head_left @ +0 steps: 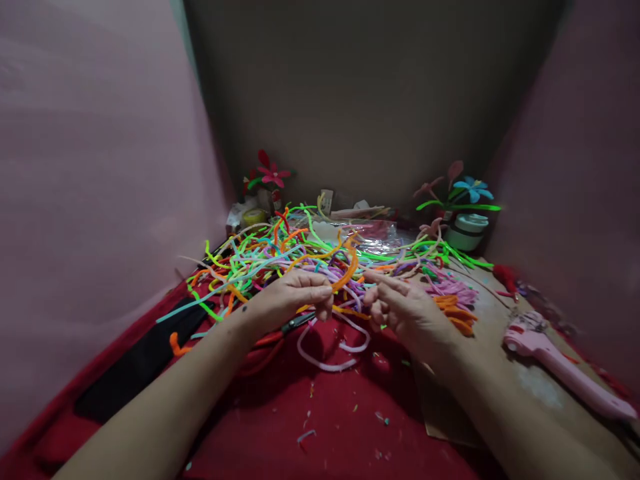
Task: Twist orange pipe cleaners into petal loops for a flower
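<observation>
My left hand (307,293) is closed in a pinch on an orange pipe cleaner (350,267), which curves upward from the fingertips. To its right, my right hand (400,303) holds nothing that I can see. Its index finger points toward the orange piece, and the other fingers are loosely bent. Behind both hands spreads a tangled heap of pipe cleaners (260,257) in many colours. A pale pink pipe cleaner (330,368) lies curled on the red cloth (300,427) below the hands. Partly hidden by my left hand are dark-handled scissors or pliers (297,322).
A pink glue gun (560,360) lies on cardboard (500,313) at the right. Orange pipe-cleaner bundles (455,313) sit near my right wrist. Pipe-cleaner flowers, one pink (273,175) and one blue (474,189), stand at the back. A black flat item (145,360) is at left.
</observation>
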### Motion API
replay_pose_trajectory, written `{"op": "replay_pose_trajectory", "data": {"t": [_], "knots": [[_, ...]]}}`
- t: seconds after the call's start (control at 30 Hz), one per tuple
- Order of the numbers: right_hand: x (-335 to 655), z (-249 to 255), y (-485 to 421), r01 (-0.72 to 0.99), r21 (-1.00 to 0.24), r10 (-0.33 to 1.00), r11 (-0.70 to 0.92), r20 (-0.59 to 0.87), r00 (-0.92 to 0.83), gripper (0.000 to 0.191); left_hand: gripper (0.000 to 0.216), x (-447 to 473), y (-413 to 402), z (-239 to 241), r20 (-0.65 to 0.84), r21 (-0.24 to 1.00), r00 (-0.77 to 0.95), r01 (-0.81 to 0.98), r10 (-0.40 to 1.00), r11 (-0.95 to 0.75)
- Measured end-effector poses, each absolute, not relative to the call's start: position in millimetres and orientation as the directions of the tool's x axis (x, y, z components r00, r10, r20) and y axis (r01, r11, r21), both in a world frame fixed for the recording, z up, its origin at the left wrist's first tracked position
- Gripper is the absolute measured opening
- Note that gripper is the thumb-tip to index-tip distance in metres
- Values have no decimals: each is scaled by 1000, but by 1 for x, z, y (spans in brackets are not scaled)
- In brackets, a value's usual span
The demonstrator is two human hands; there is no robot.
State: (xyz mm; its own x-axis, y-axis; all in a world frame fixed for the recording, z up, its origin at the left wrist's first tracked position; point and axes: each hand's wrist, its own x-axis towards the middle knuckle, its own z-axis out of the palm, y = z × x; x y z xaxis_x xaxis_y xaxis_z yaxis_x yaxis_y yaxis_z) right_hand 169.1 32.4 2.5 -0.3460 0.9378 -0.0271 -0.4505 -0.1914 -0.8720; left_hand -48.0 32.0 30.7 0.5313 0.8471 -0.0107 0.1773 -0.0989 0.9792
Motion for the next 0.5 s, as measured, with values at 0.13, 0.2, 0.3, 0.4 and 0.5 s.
{"op": "replay_pose_trajectory", "data": {"t": [0.13,0.2,0.3,0.4,0.5], "knots": [[156,-4,29,-456,-858,908,-239,-30,-418,27,26,-32,23,25,-67,979,601,196,797,-65],[156,-3,28,-473,-850,920,-233,-36,-389,28,26,-26,20,24,-125,966,628,255,768,-51],[159,0,29,-497,-840,949,-218,-65,-308,25,24,-21,18,22,-203,945,657,326,726,-30],[163,-1,32,-530,-821,967,-212,-96,-237,19,24,-20,19,20,-253,924,666,381,701,-29],[167,-4,36,-583,-785,974,-209,-111,-199,15,25,-23,20,20,-299,909,661,416,688,-4]]}}
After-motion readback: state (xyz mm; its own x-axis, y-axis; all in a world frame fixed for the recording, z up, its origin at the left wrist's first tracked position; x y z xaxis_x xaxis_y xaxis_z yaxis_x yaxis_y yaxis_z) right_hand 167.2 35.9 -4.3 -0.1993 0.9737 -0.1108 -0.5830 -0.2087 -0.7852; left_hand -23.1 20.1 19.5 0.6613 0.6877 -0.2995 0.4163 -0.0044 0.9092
